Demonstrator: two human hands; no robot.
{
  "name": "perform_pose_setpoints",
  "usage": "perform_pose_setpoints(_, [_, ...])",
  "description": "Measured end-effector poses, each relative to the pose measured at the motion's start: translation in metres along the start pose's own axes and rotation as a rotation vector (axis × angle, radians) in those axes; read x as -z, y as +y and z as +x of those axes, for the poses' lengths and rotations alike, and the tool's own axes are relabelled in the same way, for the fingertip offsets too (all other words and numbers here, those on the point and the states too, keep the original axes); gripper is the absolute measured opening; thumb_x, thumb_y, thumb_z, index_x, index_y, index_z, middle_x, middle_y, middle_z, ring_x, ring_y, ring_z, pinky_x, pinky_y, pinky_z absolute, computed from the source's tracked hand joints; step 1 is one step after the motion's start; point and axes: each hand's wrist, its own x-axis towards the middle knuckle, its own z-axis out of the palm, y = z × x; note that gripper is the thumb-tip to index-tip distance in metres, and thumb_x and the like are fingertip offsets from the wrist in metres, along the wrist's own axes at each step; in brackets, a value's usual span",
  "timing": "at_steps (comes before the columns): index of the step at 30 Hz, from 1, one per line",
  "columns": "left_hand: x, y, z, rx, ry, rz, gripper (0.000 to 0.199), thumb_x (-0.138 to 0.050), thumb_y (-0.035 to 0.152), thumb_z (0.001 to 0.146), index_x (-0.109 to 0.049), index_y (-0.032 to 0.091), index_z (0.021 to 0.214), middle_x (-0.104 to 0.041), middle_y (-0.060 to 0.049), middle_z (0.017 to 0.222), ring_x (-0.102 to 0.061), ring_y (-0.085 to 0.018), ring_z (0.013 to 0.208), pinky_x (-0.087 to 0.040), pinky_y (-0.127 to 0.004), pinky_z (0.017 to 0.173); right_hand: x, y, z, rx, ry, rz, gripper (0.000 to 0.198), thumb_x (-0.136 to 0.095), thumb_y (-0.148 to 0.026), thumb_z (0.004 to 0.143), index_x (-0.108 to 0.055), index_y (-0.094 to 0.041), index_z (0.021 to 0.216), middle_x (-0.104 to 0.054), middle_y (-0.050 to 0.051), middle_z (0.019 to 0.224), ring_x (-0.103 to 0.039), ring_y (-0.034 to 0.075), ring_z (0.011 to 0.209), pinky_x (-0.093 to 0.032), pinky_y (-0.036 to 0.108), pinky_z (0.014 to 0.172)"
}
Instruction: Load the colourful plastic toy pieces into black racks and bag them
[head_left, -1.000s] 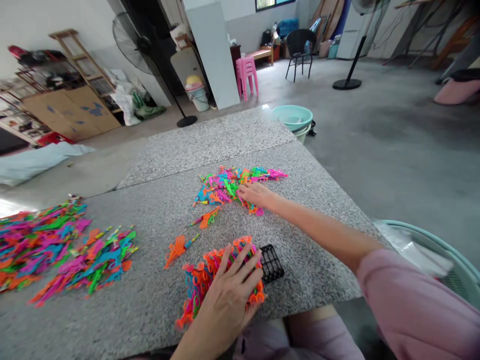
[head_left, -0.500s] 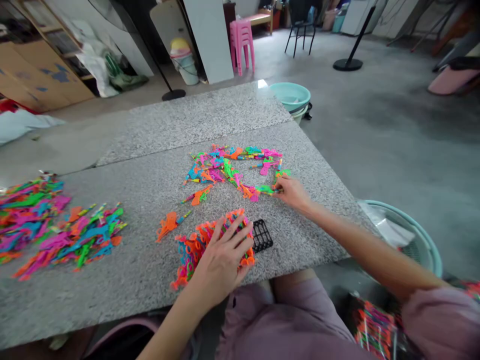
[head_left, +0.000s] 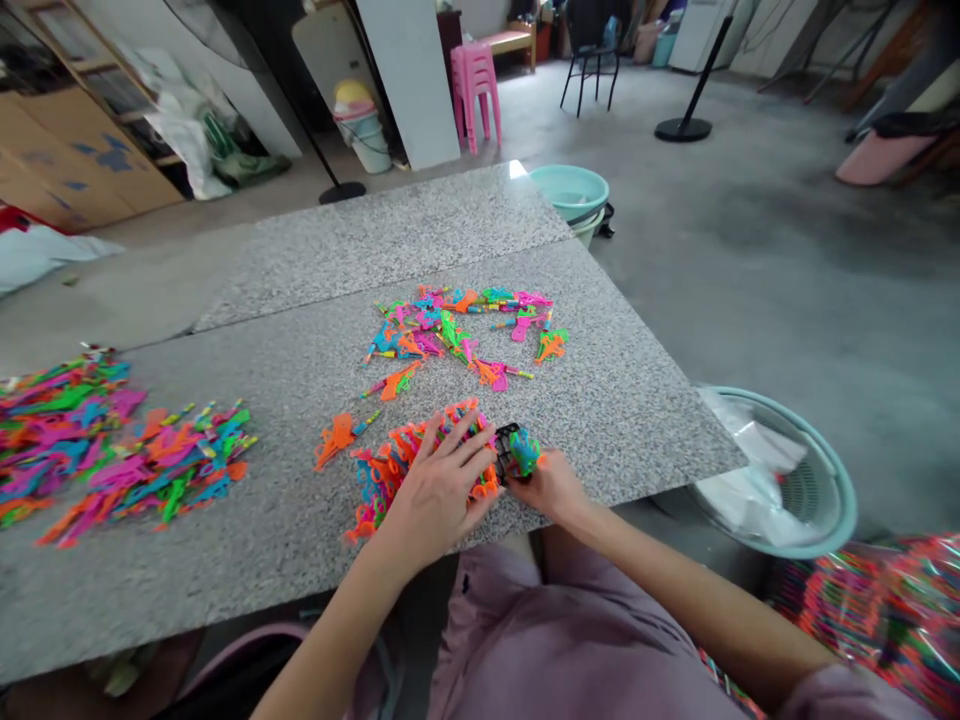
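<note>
My left hand [head_left: 442, 478] lies with fingers stretched over a tight row of bright plastic toy guns [head_left: 386, 460], mostly orange at the top, at the table's near edge. A black plastic grid rack [head_left: 505, 440] sticks out to the right of that row. At the rack's right end my right hand [head_left: 553, 484] is closed on small green and blue toy guns [head_left: 523, 452]; how many it holds I cannot tell. Beyond both hands, loose toy guns [head_left: 454, 330] with striped barrels are scattered. An orange one [head_left: 337, 437] lies left of the row.
Larger heaps of toy guns [head_left: 180, 460] cover the table's left side. The speckled stone table [head_left: 637, 400] ends at a right edge. Past it stand a teal basket [head_left: 840, 520] with clear plastic bags and bagged toys [head_left: 862, 600]. A teal basin [head_left: 570, 190] stands beyond the far right side.
My right hand has moved from the scattered toy guns back to the black rack, bringing green and blue ones. My left hand has stayed on the row.
</note>
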Motion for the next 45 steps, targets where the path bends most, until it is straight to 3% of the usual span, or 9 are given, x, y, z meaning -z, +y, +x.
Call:
perform_pose_setpoints(3, [0.0,-0.001,-0.001,0.007,0.02,0.0,0.041,-0.053,0.037,0.095,-0.053,0.02,0.132,-0.053,-0.007,0.143,-0.031,-0.029,0.144,-0.012,-0.058,0.12,0.004,-0.011,0.003,0.059,-0.042,-0.184,0.018,-0.059,-0.016,0.077,-0.063,-0.015,0.095,-0.072,0.01,0.087,-0.066,0.02,0.076,-0.04,0.025,0.065])
perform_pose_setpoints(6, [0.001,-0.002,-0.002,-0.011,0.009,0.006,0.058,-0.053,0.039,0.095,-0.035,0.02,0.147,-0.049,-0.008,0.147,-0.03,-0.028,0.144,-0.014,-0.057,0.12,0.009,-0.018,0.003,0.09,-0.077,-0.239,0.024,-0.059,-0.015,0.077,-0.062,-0.015,0.101,-0.072,0.011,0.093,-0.066,0.02,0.077,-0.038,0.026,0.065])
perform_pose_setpoints(12, [0.0,-0.004,-0.003,-0.034,0.0,0.01,0.06,-0.05,0.037,0.096,-0.03,0.023,0.151,-0.047,-0.008,0.149,-0.031,-0.029,0.144,-0.013,-0.057,0.119,0.011,-0.01,0.002,-0.003,-0.058,-0.076,0.006,-0.063,-0.02,0.076,-0.065,-0.018,0.081,-0.07,0.002,0.073,-0.062,0.015,0.066,-0.033,0.023,0.058])
perform_pose_setpoints(16, [0.002,-0.003,-0.003,-0.033,-0.006,0.006,0.063,-0.051,0.036,0.097,-0.025,0.025,0.153,-0.046,-0.007,0.15,-0.029,-0.029,0.145,-0.012,-0.058,0.119,0.01,-0.009,0.008,0.039,-0.061,-0.107,0.005,-0.063,-0.019,0.074,-0.067,-0.019,0.078,-0.069,0.001,0.074,-0.061,0.015,0.068,-0.032,0.023,0.059])
perform_pose_setpoints(21, [0.008,0.002,0.0,-0.012,-0.025,-0.032,0.064,-0.062,0.046,0.088,-0.041,0.024,0.144,-0.054,-0.007,0.143,-0.035,-0.032,0.142,-0.013,-0.061,0.118,0.012,-0.011,0.008,0.107,-0.077,-0.131,0.01,-0.061,-0.014,0.074,-0.067,-0.018,0.081,-0.069,0.003,0.081,-0.06,0.015,0.072,-0.036,0.023,0.064])
perform_pose_setpoints(27, [0.0,0.012,0.004,0.016,0.021,0.058,0.028,-0.057,0.035,0.094,-0.061,0.02,0.118,-0.059,-0.009,0.136,-0.038,-0.03,0.14,-0.013,-0.062,0.117,0.007,-0.004,-0.001,0.228,-0.007,-0.096,0.008,-0.058,-0.013,0.079,-0.065,-0.017,0.083,-0.068,0.006,0.086,-0.06,0.018,0.083,-0.04,0.025,0.072])
perform_pose_setpoints(31, [-0.001,0.013,0.003,-0.003,0.021,0.102,0.028,-0.055,0.034,0.095,-0.06,0.021,0.119,-0.058,-0.01,0.138,-0.038,-0.03,0.14,-0.015,-0.063,0.117,0.005,0.001,-0.001,0.269,-0.016,-0.08,0.008,-0.058,-0.011,0.081,-0.063,-0.017,0.08,-0.066,0.004,0.081,-0.059,0.017,0.079,-0.039,0.024,0.071])
perform_pose_setpoints(42, [-0.002,0.011,0.005,0.028,-0.025,0.106,0.039,-0.054,0.034,0.095,-0.053,0.025,0.133,-0.055,-0.006,0.142,-0.032,-0.03,0.143,-0.01,-0.065,0.117,0.01,-0.005,0.0,0.286,-0.036,-0.225,0.011,-0.059,-0.014,0.085,-0.066,-0.015,0.093,-0.066,0.008,0.093,-0.059,0.02,0.093,-0.043,0.028,0.082])
perform_pose_setpoints(45, [-0.003,0.011,0.007,0.051,-0.043,0.116,0.043,-0.056,0.034,0.094,-0.05,0.027,0.136,-0.055,-0.005,0.141,-0.032,-0.029,0.144,-0.008,-0.065,0.118,0.028,-0.004,0.015,0.304,-0.157,-0.215,0.011,-0.066,-0.016,0.081,-0.068,-0.016,0.092,-0.068,0.006,0.092,-0.061,0.019,0.088,-0.044,0.026,0.078])
